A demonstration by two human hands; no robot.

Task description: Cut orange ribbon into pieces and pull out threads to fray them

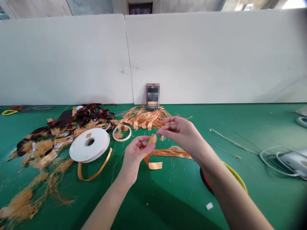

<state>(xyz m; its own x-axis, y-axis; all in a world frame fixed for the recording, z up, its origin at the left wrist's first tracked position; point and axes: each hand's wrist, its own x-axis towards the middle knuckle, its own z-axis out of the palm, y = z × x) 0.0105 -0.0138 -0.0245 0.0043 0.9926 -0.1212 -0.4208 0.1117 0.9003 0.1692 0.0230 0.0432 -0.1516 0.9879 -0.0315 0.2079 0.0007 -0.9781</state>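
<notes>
Left hand (135, 153) half-curled and palm-up above the green counter (254, 127), fingers bent in toward a strip of orange satin ribbon (152, 140). Right hand (182, 134) just beside it, back of the hand upward, fingers loosely bent and pointing at the top of the same strip. Strip standing up between the two hands, its lower part looped down onto the counter; contact with the left fingers likely, but a firm pinch by either hand impossible to tell from this view. Frayed length of orange ribbon (170, 152) stretched out under the right hand. To the left, a white ribbon spool (89, 144) lying on its side, with a tail of orange ribbon (94, 171) curving across the counter. Just behind it, a thin white ring (122, 133) holding a few frayed fibres. Farther back, a heap of shredded orange ribbon (144, 118), and on the left a tangle of dark maroon ribbon (93, 112) mixed with tan fibres. Along the far left edge, scissors with yellow and red handles (9, 111). Under the right forearm, a round container with a yellow rim (236, 174), partly hidden. At far right, a silver device (290, 159) beside looped white cable (266, 159). Against the white partition (192, 57), a blurred upright packet (153, 96).
</notes>
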